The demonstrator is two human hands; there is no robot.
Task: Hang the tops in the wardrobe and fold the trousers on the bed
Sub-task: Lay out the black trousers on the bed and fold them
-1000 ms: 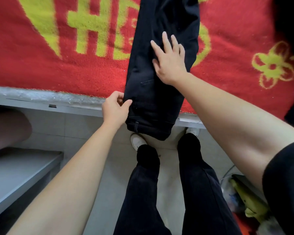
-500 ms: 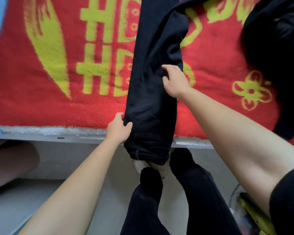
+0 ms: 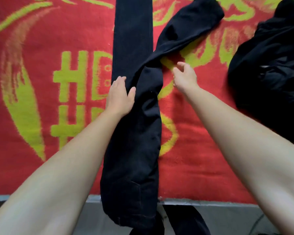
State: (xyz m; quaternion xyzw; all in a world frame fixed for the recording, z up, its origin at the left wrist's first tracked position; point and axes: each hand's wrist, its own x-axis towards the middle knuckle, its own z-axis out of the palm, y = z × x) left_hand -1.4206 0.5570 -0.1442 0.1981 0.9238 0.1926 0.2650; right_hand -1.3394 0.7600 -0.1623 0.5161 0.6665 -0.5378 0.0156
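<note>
Red blanket [image 3: 193,175], black garment [image 3: 270,65] beside trousers [image 3: 132,150]

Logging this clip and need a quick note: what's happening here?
A person is working on black trousers laid lengthwise on a red and yellow blanket. The left hand rests flat on the trousers about halfway up, and the right hand hovers open just beside them, holding nothing. One leg lies straight; the other twists off to the right, so no fold is made yet. A heap of dark clothes lies at the right.
</note>
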